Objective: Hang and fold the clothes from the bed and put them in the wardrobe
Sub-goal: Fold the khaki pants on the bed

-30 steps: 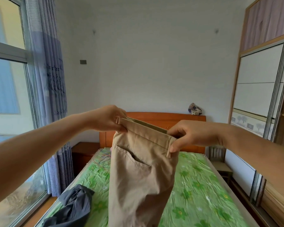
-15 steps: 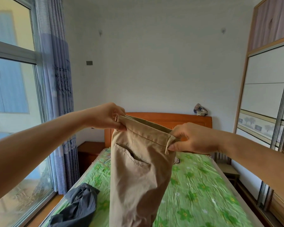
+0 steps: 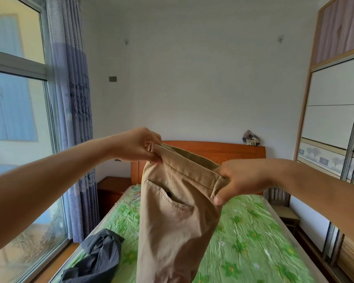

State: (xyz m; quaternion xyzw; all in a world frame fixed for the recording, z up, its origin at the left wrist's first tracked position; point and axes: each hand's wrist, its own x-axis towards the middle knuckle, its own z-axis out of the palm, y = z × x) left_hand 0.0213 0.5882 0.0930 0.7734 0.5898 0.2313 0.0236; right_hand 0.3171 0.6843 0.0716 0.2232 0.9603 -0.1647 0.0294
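Little has moved in the last half second: the right grip [image 3: 239,180] has sunk slightly, so the waistband now slopes more steeply down toward 3 o'clock.

At 7 o'clock a dark grey garment [image 3: 96,258] lies crumpled on the near left corner of the bed [image 3: 253,242], not yet dealt with. Just left of centre, the left grip [image 3: 139,146] pinches one end of the waistband of the khaki trousers [image 3: 172,221], fingers curled tight round the cloth. The trousers hang in the air above the green floral sheet with a welted pocket facing the camera, and the legs drop out of view at 6 o'clock. At 3 o'clock the right grip clamps the other end, thumb pressed on the near face. Holding both ends high probably lets the legs fall straight under their own weight, ready for folding. The wardrobe [image 3: 335,119] stands at the far right edge.
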